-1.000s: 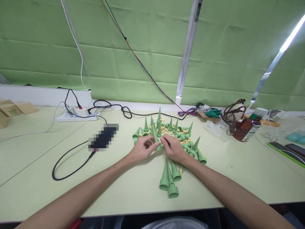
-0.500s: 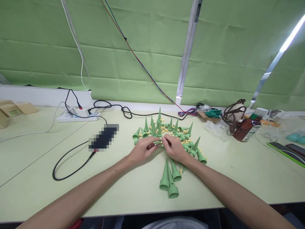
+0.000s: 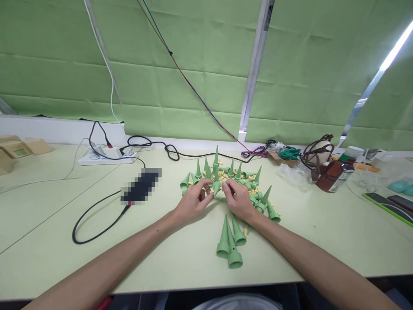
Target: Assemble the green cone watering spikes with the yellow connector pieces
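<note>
A small green plastic cone spike (image 3: 216,187) sits between my two hands, its point slanting down toward my left thumb. My left hand (image 3: 193,200) grips it near the tip with thumb and forefinger. At its wide end, my right hand (image 3: 238,199) is closed in a pinch; what lies between those fingertips is hidden. Behind and to the right of both hands is a pile of green cone spikes (image 3: 238,171), some upright and some lying. Small yellow plastic pieces (image 3: 222,175) are scattered among them. Closer to me lie a few loose cone spikes (image 3: 223,241).
A blurred black device (image 3: 140,187) with a cable lies on the left, before a white power strip (image 3: 106,158). On the right stand a brown bottle (image 3: 335,174), a clear plastic bag (image 3: 293,175) and a green-edged phone (image 3: 387,209). The table's front edge (image 3: 193,289) is close.
The cone spike between my hands has turned and shows more of its side. My left forefinger has lifted away from the thumb. My right hand stays almost in place.
</note>
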Action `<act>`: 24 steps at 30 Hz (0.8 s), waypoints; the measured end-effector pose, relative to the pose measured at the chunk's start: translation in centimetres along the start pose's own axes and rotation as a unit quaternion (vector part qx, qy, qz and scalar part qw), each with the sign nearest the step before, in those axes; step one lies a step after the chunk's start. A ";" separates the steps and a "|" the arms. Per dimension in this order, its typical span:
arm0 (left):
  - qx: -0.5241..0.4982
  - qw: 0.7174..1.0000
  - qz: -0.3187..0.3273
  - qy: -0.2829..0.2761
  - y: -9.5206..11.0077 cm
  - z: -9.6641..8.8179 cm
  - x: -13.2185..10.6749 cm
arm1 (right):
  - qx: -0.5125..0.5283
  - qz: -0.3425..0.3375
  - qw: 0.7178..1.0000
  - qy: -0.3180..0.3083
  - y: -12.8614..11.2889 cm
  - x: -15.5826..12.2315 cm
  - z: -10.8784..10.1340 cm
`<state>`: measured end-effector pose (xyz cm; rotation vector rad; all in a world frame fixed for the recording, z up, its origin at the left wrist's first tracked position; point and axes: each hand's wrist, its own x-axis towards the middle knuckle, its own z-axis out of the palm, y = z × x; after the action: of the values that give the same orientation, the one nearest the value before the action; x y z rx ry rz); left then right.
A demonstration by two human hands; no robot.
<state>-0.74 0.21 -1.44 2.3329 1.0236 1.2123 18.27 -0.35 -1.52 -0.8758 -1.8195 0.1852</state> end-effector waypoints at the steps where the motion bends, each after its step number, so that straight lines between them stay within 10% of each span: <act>1: 0.003 1.000 0.002 -0.001 0.1 -0.1 0.0 | -0.001 -0.001 1.000 0.005 0.0 0.0 0.0; 24: -0.055 0.987 -0.053 -0.142 0.4 -0.5 0.1 | 0.050 -0.031 0.998 -0.030 0.0 -0.1 0.0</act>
<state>-0.95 -0.01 -0.82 2.2516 0.9419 0.8446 18.27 -0.44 -1.57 -0.7498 -1.8735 0.2619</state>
